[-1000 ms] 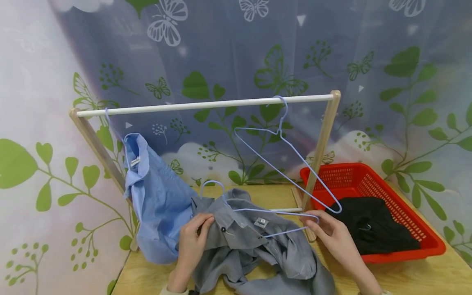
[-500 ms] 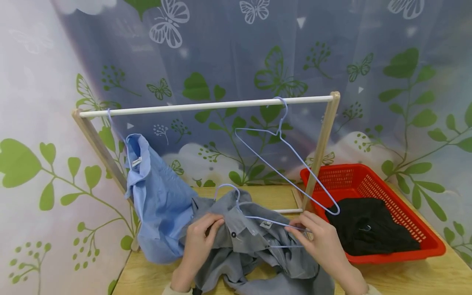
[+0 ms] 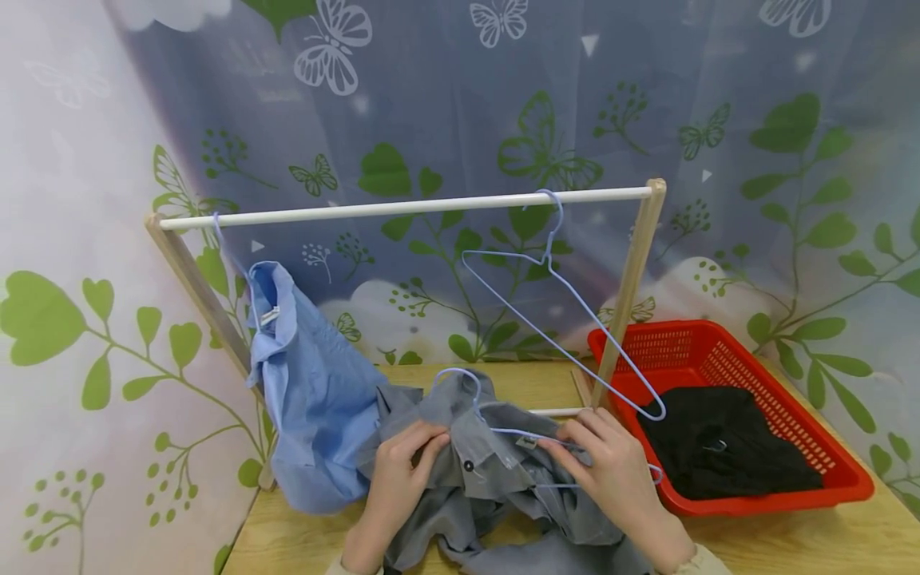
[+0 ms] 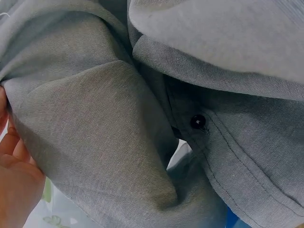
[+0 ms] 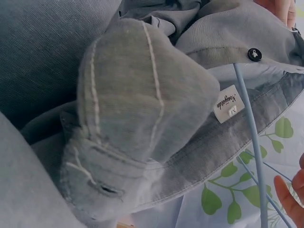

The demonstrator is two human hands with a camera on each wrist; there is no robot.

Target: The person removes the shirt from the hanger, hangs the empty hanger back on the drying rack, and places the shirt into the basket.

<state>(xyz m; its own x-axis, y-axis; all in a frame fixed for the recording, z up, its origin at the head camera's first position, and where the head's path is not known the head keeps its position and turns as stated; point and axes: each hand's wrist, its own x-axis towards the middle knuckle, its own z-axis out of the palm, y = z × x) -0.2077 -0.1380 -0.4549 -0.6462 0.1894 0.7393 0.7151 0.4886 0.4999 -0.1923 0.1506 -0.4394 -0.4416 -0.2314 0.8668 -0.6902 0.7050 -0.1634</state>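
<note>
A crumpled grey button-up shirt [image 3: 496, 471] lies in front of me, a lavender wire hanger [image 3: 456, 370] partly inside its neck opening. The hook stands up above the collar, and one end sticks out to the right beyond my hand. My left hand [image 3: 402, 469] pinches the shirt near the collar, left of a dark button [image 3: 469, 465]. With thumb and fingers my right hand [image 3: 614, 471] pinches the hanger's arm close to the collar label [image 3: 527, 442]. In the right wrist view the hanger arm [image 5: 254, 133] crosses the collar beside the label [image 5: 229, 103].
Behind the shirt stands a clothes rack with a white rail [image 3: 402, 209]. A light blue shirt [image 3: 309, 399] hangs at its left, and a bare lavender hanger [image 3: 513, 312] at its right. A red basket [image 3: 848, 483] holding a black garment [image 3: 726, 447] sits to the right.
My right hand has slid left along the hanger toward the collar. The hanger has shifted right, its hook too, and its far end shows past the hand. My left hand has drifted slightly right.
</note>
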